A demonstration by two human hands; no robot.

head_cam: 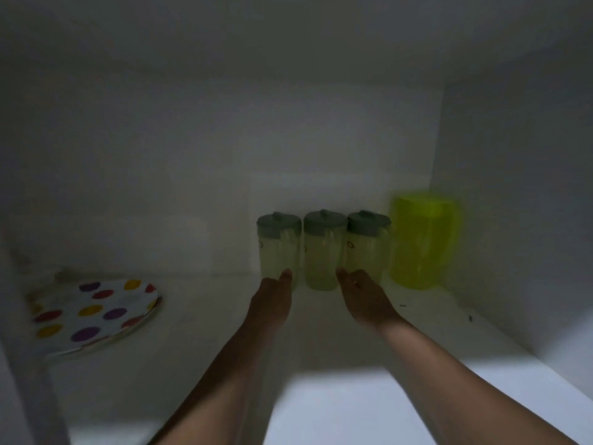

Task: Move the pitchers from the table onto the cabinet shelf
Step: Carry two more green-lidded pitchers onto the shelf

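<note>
Pitchers, head view: three pale pitchers with grey lids stand upright in a row at the back of the cabinet shelf [321,322], sides touching or nearly so: left pitcher [278,248], middle pitcher [321,252], right pitcher [367,245]. Just beside the right pitcher, in the right rear corner, stands a bright green container [420,242], also upright.

Both hands are extended into the cabinet, apart from each other, each open and clamped on nothing. The left hand [272,300] has its fingertips [285,273] at the base of the left pitcher; contact cannot be confirmed. The right hand [364,295] lies palm-up-inward with fingertips at the gap between the middle and right pitchers.

Key relation: the pitchers lie straight ahead of the hands, long axes vertical, and the middle pitcher sits between the two hands, about equally near each.

A polka-dot plate [93,313] rests at the left of the shelf, well apart from the row.
</note>
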